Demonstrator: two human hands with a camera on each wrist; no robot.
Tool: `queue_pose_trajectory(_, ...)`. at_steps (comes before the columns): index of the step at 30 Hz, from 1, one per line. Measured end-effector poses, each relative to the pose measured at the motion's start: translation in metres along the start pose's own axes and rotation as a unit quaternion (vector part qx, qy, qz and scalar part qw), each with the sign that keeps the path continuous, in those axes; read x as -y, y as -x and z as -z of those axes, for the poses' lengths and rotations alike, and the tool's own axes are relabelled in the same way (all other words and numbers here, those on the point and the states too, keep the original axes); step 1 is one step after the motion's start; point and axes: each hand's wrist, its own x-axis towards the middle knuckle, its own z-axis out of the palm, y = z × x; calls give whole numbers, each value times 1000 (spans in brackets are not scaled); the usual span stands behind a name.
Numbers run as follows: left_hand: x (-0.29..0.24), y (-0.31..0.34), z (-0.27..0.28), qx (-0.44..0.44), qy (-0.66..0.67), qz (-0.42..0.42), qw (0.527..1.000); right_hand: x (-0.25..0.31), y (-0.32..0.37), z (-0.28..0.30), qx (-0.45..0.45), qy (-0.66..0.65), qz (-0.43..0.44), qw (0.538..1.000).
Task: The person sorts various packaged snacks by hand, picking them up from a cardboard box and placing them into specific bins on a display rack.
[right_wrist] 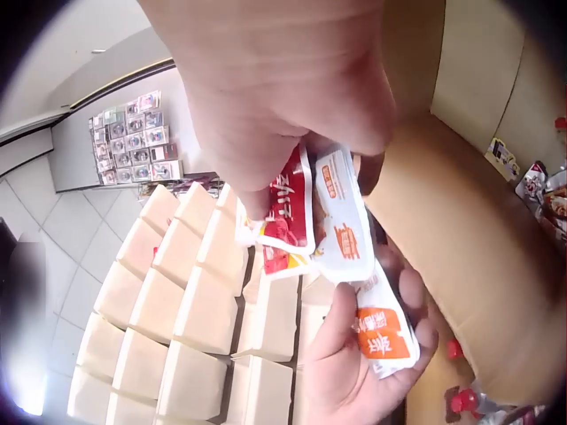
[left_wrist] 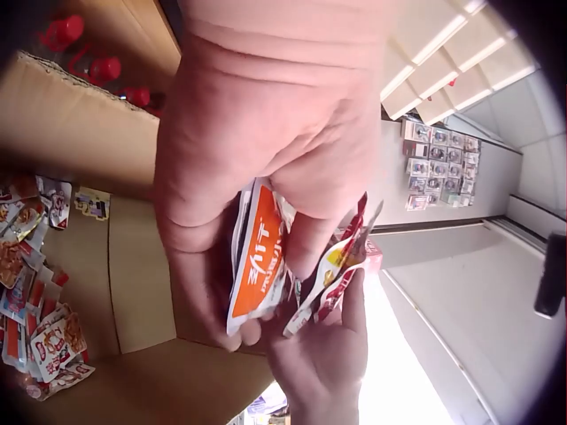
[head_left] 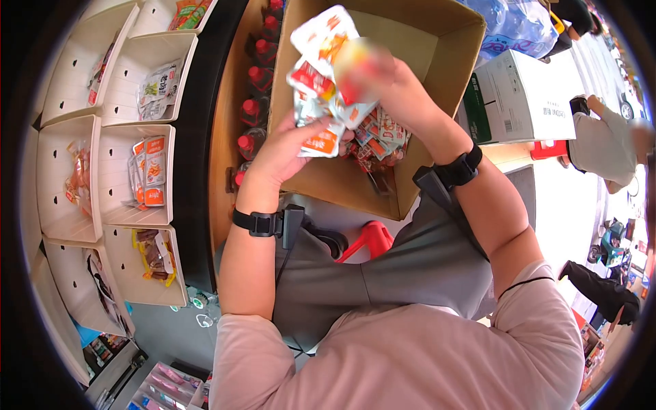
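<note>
My left hand [head_left: 281, 152] grips orange-and-white snack packets [head_left: 320, 139] above the open cardboard box [head_left: 301, 181], thumb laid across their front. More packets, white with red and orange print, fan out above it. In the head view my right hand [head_left: 384, 76] is blurred; it pinches red-and-white packets [right_wrist: 291, 199] close beside the left hand's bunch. The right wrist view shows a white packet [right_wrist: 344, 217] under the right fingers, overlapping the orange-fronted packet [right_wrist: 387, 332] in the left hand. Many small loose packets [head_left: 383, 137] lie in the box below.
Cream bins [head_left: 137, 215] with sorted snack packets line the left side. Bottles with red caps [head_left: 251, 109] stand between them and the box. To the right are a white carton [head_left: 526, 99] and wrapped water bottles [head_left: 516, 27]. A red stool-like object [head_left: 369, 240] is beneath. Another person [head_left: 605, 147] stands farther right.
</note>
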Motion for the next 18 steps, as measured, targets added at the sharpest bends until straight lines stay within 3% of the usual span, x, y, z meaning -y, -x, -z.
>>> queue_pose_trajectory(2,-4,-1,3,-27,27,-70,997,-9,-9,6,-24,-109,65,992)
queue_pose_trajectory(4,-12,0,8,-69,35,-133,988,-7,-13,16,-85,-137,73,984)
queue_pose_trajectory(6,-18,3,16,-44,88,-175,980,-3,-12,22,-119,-165,37,978)
queue_pose_trajectory(11,-22,11,30,-47,199,-159,966,-4,-10,20,-118,-125,-5,985)
queue_pose_trajectory(14,-19,10,33,-97,179,-140,969,-5,-9,16,-114,-115,-15,987)
queue_pose_trajectory(18,-8,0,39,-83,101,-141,981,-11,-12,12,-119,-74,-14,990)
